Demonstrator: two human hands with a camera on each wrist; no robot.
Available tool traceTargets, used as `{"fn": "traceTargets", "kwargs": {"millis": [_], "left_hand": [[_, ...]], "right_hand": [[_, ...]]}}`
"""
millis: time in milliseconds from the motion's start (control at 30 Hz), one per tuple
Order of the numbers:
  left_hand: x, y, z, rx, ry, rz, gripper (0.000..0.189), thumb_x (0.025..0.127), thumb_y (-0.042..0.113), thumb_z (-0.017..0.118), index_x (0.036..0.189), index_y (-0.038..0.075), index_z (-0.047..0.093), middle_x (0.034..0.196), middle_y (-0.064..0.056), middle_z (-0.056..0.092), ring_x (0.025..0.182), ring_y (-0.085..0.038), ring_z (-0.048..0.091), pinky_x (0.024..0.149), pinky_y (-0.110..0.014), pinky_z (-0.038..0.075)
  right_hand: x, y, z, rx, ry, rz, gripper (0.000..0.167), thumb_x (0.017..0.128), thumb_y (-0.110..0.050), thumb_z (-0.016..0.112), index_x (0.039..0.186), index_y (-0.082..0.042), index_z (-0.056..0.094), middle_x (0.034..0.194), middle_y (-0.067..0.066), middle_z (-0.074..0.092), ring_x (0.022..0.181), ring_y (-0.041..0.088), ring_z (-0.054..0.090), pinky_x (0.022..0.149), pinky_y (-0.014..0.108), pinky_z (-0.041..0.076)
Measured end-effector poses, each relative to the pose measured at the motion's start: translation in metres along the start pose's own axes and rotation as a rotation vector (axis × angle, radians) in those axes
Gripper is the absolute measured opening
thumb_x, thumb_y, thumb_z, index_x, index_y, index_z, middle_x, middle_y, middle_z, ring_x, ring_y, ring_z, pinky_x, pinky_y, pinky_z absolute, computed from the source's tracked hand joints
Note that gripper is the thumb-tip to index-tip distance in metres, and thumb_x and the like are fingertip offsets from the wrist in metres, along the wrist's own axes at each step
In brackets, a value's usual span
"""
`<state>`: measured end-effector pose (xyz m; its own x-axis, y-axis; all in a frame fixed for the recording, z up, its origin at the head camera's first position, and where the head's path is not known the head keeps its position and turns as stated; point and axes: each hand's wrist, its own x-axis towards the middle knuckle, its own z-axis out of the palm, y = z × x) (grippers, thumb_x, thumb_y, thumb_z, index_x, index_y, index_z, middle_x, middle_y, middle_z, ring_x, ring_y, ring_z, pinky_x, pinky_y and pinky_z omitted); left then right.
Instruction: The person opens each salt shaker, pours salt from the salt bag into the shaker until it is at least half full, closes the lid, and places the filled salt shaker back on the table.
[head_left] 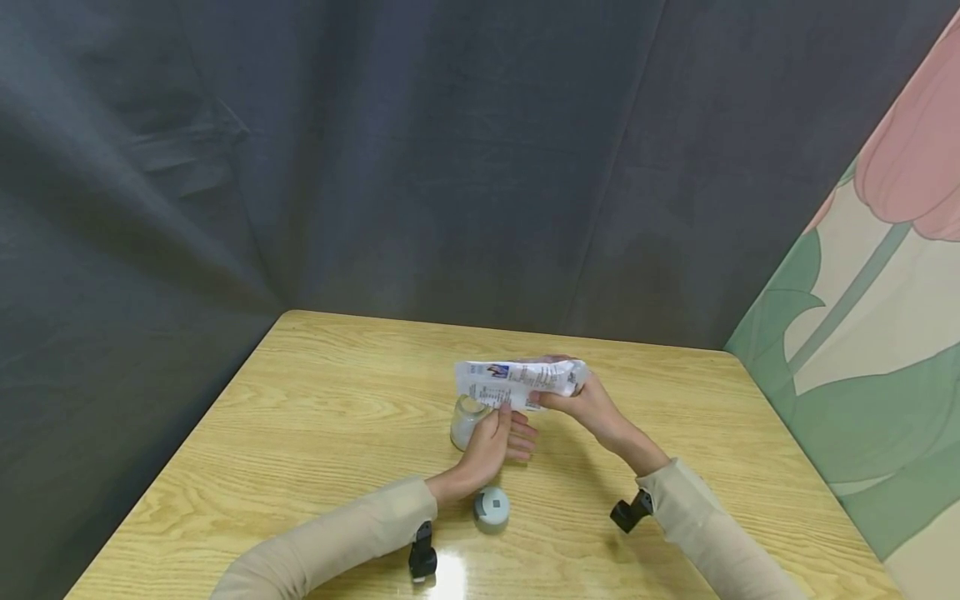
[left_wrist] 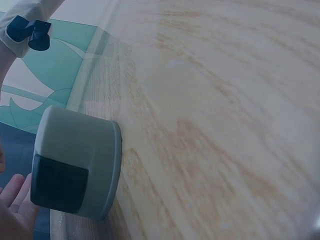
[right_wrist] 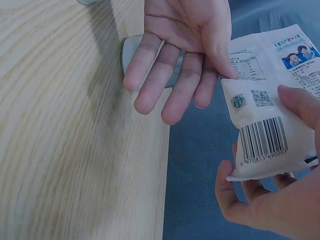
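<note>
The right hand [head_left: 585, 408] grips a white printed packet [head_left: 521, 382] above the tabletop [head_left: 337, 400], thumb on the near face and fingers behind. The left hand [head_left: 491, 442] has its fingers straight and slightly spread, palm turned up, with its thumb at the packet's lower edge. A clear jar [head_left: 461, 427] stands upright just beside the left hand, its mouth below the packet's left end; whether packet and rim touch, I cannot tell. In the right wrist view the left fingers block much of the jar. Nearer the person, close to the left wrist, a squat pale-green piece [head_left: 491, 507] with a dark patch sits on the tabletop. A dark curtain [head_left: 450, 167] hangs behind, and a flower-patterned panel [head_left: 862, 375] rises at the right.
</note>
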<state>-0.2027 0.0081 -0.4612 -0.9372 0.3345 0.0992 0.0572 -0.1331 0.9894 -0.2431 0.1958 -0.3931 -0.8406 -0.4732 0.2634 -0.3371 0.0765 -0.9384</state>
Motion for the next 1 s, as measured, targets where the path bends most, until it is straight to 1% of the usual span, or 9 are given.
{"fn": "traceTargets", "kwargs": {"millis": [167,400,767,1000], "left_hand": [[-0.0019,0.0030,0.0005,0.022,-0.001,-0.001,0.055,0.111,0.034,0.020,0.119,-0.014,0.047,0.111,-0.029,0.064,0.101,-0.049,0.064,0.083,-0.046,0.061],[-0.0017,0.0024,0.0004,0.045,0.000,0.006,0.056,0.111,0.034,0.019,0.119,-0.014,0.047,0.110,-0.027,0.064,0.101,-0.048,0.064,0.083,-0.044,0.061],[-0.0005,0.0006,0.0006,0.040,0.001,0.005,0.057,0.111,0.033,0.018,0.118,-0.016,0.046,0.109,-0.027,0.064,0.101,-0.049,0.064,0.082,-0.043,0.061],[-0.0008,-0.0001,0.0005,0.039,-0.001,-0.001,0.057,0.111,0.032,0.017,0.119,-0.016,0.046,0.110,-0.028,0.064,0.101,-0.050,0.063,0.082,-0.043,0.061]], "right_hand": [[-0.0002,0.0001,0.0001,-0.002,-0.003,-0.011,0.041,0.091,0.002,0.069,0.131,0.002,0.057,0.124,0.014,0.065,0.106,0.024,0.066,0.084,0.035,0.060],[-0.0006,-0.0015,0.0011,-0.003,0.006,0.005,0.042,0.091,-0.001,0.071,0.131,-0.004,0.060,0.128,0.012,0.063,0.109,0.026,0.065,0.085,0.037,0.060],[-0.0012,-0.0010,0.0006,-0.002,0.014,0.017,0.045,0.090,0.001,0.071,0.132,0.002,0.055,0.126,0.017,0.063,0.107,0.024,0.066,0.084,0.035,0.060],[-0.0013,-0.0023,0.0009,0.007,0.001,0.006,0.044,0.091,0.002,0.070,0.132,0.001,0.056,0.128,0.016,0.063,0.109,0.025,0.065,0.086,0.036,0.060]]}}
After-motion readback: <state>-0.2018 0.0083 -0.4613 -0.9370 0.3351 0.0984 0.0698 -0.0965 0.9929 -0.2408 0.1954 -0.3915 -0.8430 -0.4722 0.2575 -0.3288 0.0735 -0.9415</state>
